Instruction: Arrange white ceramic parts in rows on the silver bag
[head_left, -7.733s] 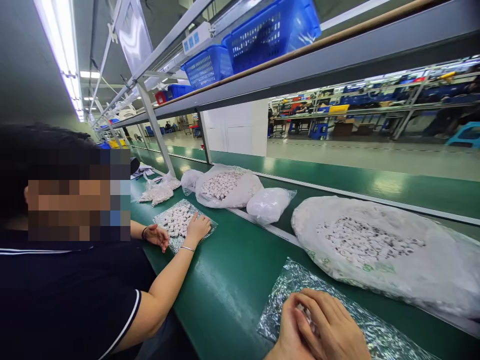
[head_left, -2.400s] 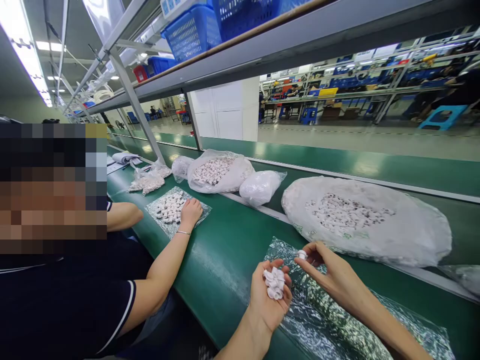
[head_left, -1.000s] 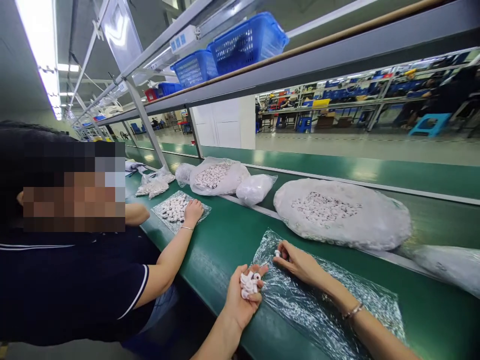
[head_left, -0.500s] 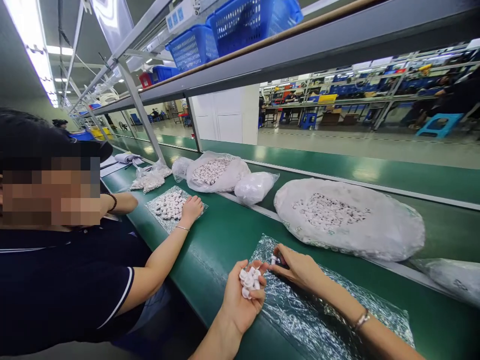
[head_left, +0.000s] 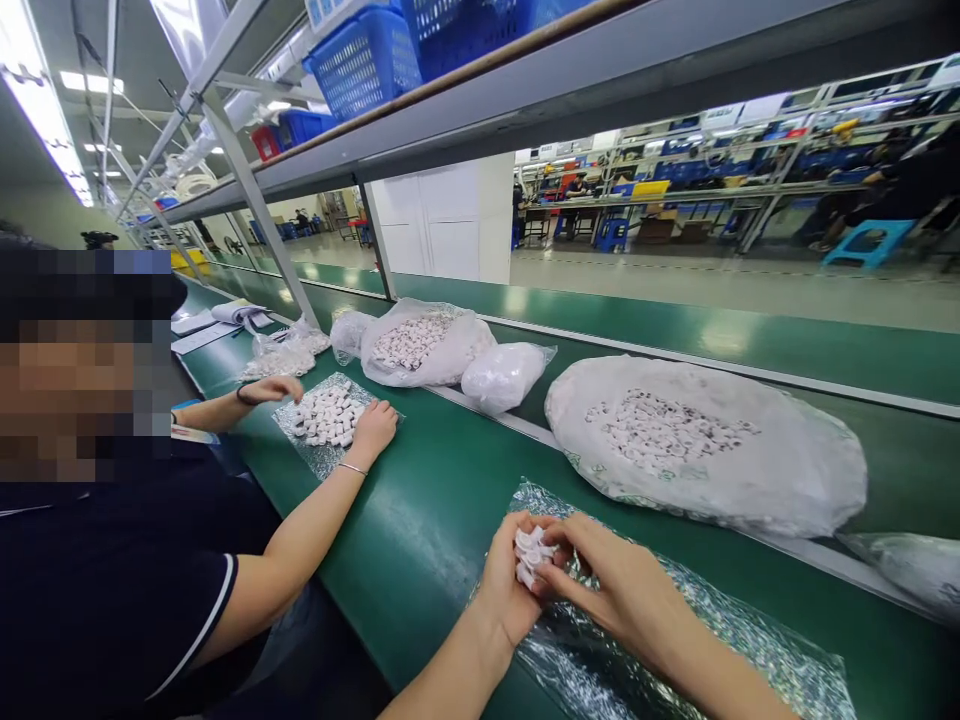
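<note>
My left hand point(head_left: 504, 590) is cupped, palm up, around a small heap of white parts point(head_left: 531, 555). Against that heap, the thumb and fingers of my right hand point(head_left: 600, 575) are bent; whether they pinch a part is hidden. Both hands are over a clear plastic sheet point(head_left: 780, 640) lying on the green table point(head_left: 420, 540). Behind them rests a large white bag point(head_left: 810, 460), open over many small white parts.
A person's hand point(head_left: 375, 430) at the left rests by white parts point(head_left: 330, 415) on another plastic sheet. A parts bag point(head_left: 476, 335) and a bundled bag point(head_left: 506, 375) stand along the table's middle. Blue baskets point(head_left: 364, 70) sit on the overhead shelf.
My right hand has come to the white parts in my left hand, which has shifted slightly right and up. The neighbouring person's other hand has reached toward their parts.
</note>
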